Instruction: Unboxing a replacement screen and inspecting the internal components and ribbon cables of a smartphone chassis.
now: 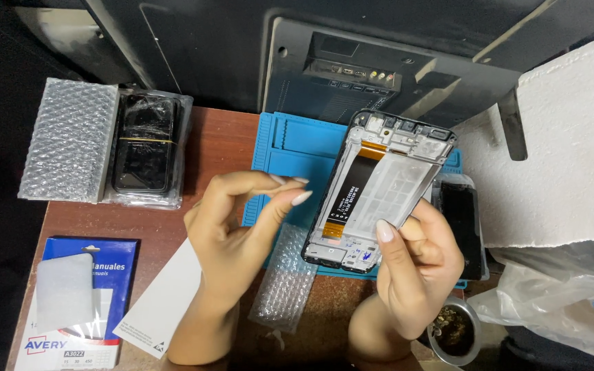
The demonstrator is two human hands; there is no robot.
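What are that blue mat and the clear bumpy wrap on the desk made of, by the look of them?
The blue mat looks like matte silicone or soft rubber: an even, dull blue with moulded grooves and compartments. The bubble wrap is clear, glossy plastic film, shown by its rows of shiny air pockets. Neither can be confirmed by sight alone.

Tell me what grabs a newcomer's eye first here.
The open grey phone frame assembly with orange flex cable, held up at centre by the right hand above the blue silicone repair mat. The left hand pinches its fingertips together beside it, touching nothing visible. Far left lies a bubble-wrapped black phone.
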